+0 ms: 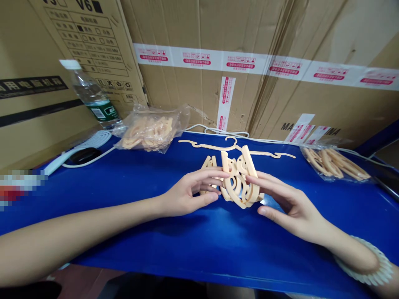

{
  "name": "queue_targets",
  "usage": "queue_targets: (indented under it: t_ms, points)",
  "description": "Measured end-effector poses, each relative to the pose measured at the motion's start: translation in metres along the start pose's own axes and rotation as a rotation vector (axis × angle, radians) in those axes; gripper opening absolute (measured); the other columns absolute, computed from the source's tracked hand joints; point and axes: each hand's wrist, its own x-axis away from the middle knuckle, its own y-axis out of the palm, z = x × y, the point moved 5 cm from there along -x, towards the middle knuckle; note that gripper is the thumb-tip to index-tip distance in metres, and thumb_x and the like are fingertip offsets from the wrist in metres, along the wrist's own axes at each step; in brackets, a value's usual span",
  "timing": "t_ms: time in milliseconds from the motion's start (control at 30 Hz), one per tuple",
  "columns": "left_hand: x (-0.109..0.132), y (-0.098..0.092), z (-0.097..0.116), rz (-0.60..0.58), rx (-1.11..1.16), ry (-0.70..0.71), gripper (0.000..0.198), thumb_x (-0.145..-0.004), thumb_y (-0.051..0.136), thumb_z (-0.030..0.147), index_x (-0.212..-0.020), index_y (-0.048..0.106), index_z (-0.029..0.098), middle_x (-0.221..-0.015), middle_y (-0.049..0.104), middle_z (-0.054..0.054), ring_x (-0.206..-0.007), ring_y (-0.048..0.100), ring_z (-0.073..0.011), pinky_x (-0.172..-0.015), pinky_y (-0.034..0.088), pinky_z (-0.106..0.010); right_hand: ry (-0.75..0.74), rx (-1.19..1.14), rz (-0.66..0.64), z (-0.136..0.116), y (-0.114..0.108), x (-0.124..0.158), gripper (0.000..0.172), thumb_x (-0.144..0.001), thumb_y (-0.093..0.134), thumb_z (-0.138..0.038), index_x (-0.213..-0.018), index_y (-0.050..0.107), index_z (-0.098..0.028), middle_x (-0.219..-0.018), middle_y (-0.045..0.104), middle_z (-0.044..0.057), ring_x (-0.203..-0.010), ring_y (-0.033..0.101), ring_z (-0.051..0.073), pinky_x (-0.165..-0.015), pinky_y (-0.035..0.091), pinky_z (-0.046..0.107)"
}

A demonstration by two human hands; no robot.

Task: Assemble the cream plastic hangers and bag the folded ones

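Peach hangers (252, 178), blue tabletop (174, 243), cardboard (187, 95) behind

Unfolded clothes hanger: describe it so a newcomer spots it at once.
Behind the blue tabletop stands tall, taped cardboard. Between that cardboard and the folded hangers near the hands lies the pale-peach clothes hanger. Its two long arms, spread wide to left and right, set it apart from those compact, folded neighbours.
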Motion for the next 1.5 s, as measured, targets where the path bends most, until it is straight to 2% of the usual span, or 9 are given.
queue_targets:
  t_ms: [133, 267, 467, 633, 767, 867, 967, 1133, 1500]
  points:
    - [0.001, 0.002, 0.003, -0.034, -0.060, 0.074, 0.045, -0.093, 0.065, 0.014, -0.136, 0.063, 0.026, -0.150, 0.053, -0.011, -0.117, 0.070, -0.0230, -0.100, 0.062, -0.037, -0.027, 0.067, -0.040, -0.004, 0.001, 0.000, 0.057, -0.091, 0.075, -0.032, -0.145, 0.057, -0.036, -0.146, 0.061, 0.003, -0.144, 0.046, 0.029, -0.120, 0.037, 0.051]
    - [0.003, 0.006, 0.011, -0.083, -0.280, 0.239, 0.051, -0.092, 0.066, 0.014, -0.142, 0.059, 0.028, -0.148, 0.056, -0.011, -0.134, 0.059, -0.0288, -0.101, 0.061, -0.039, 0.012, 0.061, -0.098, -0.006, 0.004, 0.000, 0.052, -0.092, 0.073, -0.035, -0.143, 0.060, -0.034, -0.143, 0.064, 0.005, -0.140, 0.051, 0.030, -0.114, 0.047, 0.047]
    - [0.005, 0.009, 0.019, -0.156, -0.508, 0.335, 0.062, -0.093, 0.063, 0.017, -0.151, 0.046, 0.028, -0.148, 0.058, -0.011, -0.144, 0.048, -0.0305, -0.121, 0.040, -0.050, 0.060, 0.031, -0.110, -0.012, -0.001, -0.002, 0.043, -0.093, 0.071, -0.038, -0.136, 0.066, -0.036, -0.138, 0.068, 0.003, -0.137, 0.055, 0.030, -0.117, 0.044, 0.049]
    - [0.006, 0.008, 0.019, -0.119, -0.457, 0.324, 0.079, -0.090, 0.065, 0.017, -0.158, 0.029, 0.030, -0.159, 0.045, -0.011, -0.147, 0.044, -0.0306, -0.121, 0.041, -0.048, 0.135, -0.060, 0.068, -0.009, -0.026, -0.005, 0.037, -0.091, 0.073, -0.043, -0.127, 0.072, -0.037, -0.136, 0.069, 0.003, -0.133, 0.059, 0.032, -0.110, 0.051, 0.047]
    - [0.007, 0.005, 0.016, -0.039, -0.454, 0.283, 0.072, -0.091, 0.062, 0.016, -0.155, 0.034, 0.032, -0.155, 0.050, -0.010, -0.143, 0.049, -0.0288, -0.117, 0.045, -0.045, 0.317, 0.039, 0.257, 0.020, -0.065, -0.003, 0.035, -0.091, 0.069, -0.052, -0.120, 0.076, -0.033, -0.127, 0.074, 0.003, -0.122, 0.067, 0.033, -0.108, 0.053, 0.051]
    - [0.008, 0.004, 0.015, 0.000, -0.505, 0.277, 0.068, -0.092, 0.061, 0.016, -0.153, 0.035, 0.030, -0.150, 0.054, -0.010, -0.139, 0.052, -0.0275, -0.118, 0.043, -0.046, 0.471, 0.249, 0.154, 0.048, -0.085, 0.000, 0.047, -0.088, 0.064, -0.064, -0.116, 0.078, -0.028, -0.114, 0.078, 0.007, -0.102, 0.074, 0.036, -0.092, 0.060, 0.055]
    - [0.008, 0.003, 0.014, 0.026, -0.566, 0.271, 0.059, -0.095, 0.057, 0.016, -0.150, 0.039, 0.028, -0.145, 0.058, -0.011, -0.137, 0.054, -0.0260, -0.118, 0.043, -0.046, 0.487, 0.410, -0.033, 0.062, -0.088, 0.002, 0.061, -0.086, 0.060, -0.071, -0.124, 0.073, -0.025, -0.113, 0.077, 0.011, -0.088, 0.074, 0.035, -0.075, 0.062, 0.051]
    - [0.008, 0.010, 0.013, -0.057, -0.720, 0.286, 0.051, -0.097, 0.053, 0.020, -0.147, 0.044, 0.022, -0.146, 0.056, -0.013, -0.141, 0.048, -0.0272, -0.121, 0.038, -0.049, 0.301, 0.506, -0.214, 0.057, -0.065, 0.005, 0.080, -0.084, 0.065, -0.070, -0.150, 0.050, -0.029, -0.142, 0.061, 0.012, -0.123, 0.062, 0.037, -0.097, 0.056, 0.049]
    - [0.012, 0.019, -0.002, -0.225, -1.114, 0.120, 0.058, -0.099, 0.055, 0.040, -0.153, 0.041, 0.024, -0.166, 0.034, -0.010, -0.156, 0.023, -0.0352, -0.126, 0.015, -0.063, 0.271, 0.632, -0.261, 0.055, -0.036, 0.002, 0.086, -0.090, 0.050, -0.076, -0.157, 0.039, -0.024, -0.119, 0.056, 0.015, -0.091, 0.063, 0.029, -0.086, 0.056, 0.048]
